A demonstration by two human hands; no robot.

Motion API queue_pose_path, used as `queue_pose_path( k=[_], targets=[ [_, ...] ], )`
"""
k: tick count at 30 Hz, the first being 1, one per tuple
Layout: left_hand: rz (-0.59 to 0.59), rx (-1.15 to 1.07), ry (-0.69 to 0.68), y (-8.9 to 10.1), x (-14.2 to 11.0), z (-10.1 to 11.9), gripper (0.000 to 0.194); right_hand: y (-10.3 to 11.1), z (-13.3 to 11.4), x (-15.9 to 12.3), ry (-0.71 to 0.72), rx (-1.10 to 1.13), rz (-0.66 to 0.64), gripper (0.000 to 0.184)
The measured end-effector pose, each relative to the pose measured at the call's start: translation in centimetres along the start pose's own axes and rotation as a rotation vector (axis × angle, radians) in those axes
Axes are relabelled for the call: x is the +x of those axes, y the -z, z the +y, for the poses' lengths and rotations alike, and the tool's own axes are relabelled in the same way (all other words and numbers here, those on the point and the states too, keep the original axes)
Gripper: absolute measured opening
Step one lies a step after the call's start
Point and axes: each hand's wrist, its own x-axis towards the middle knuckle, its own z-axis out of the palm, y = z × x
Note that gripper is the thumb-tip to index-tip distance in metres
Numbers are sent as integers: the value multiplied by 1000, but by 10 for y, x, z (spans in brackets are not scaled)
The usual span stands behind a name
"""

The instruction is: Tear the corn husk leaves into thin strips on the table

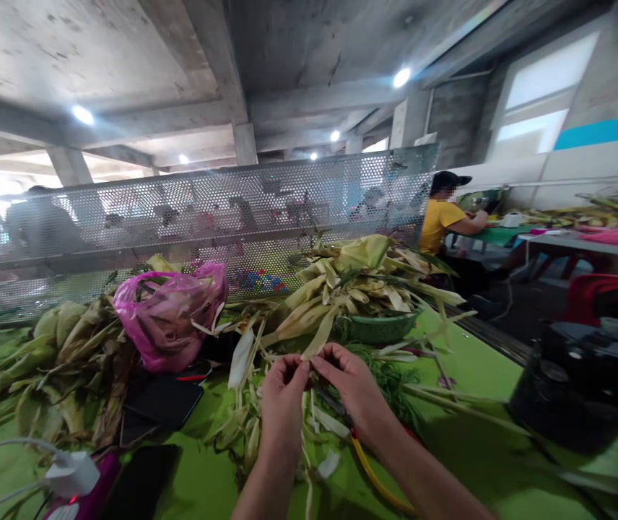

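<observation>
My left hand [281, 397] and my right hand [355, 386] are close together over the green table, thumbs and fingertips pinched. Both grip the lower end of a pale corn husk strip [320, 338], which points up and away from me. Thin husk shreds hang below my fingers. Just beyond, a heap of corn husks [363, 271] overflows a green basket [388, 328]. Beside my right wrist lies a bunch of thin green strands [395, 383]. A yellow curved handle or cord [377, 473] shows under my right forearm; which one, I cannot tell.
Left of my hands sit a pink plastic bag [171, 318], a husk pile [65, 368], dark phones [171, 401] and a purple power strip [89, 491] with a white charger [72, 473]. A perforated metal screen [266, 217] stands behind. A black appliance [574, 383] and a seated person [442, 220] are at right.
</observation>
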Motion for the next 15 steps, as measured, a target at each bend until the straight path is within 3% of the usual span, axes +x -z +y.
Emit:
queue_pose_path(
  k=[4,8,11,15],
  targets=[
    [8,39,-19,8,5,7,23,33,-10,-15,94,-554,-71,10],
    [4,40,-40,12,7,15,20,73,-1,-59,63,-1069,-164,7],
    [-4,23,-32,12,6,18,20,85,13,-84,66,-1170,-176,37],
    [-5,13,-23,13,6,17,22,83,16,-82,-75,-1132,-132,43]
  ],
)
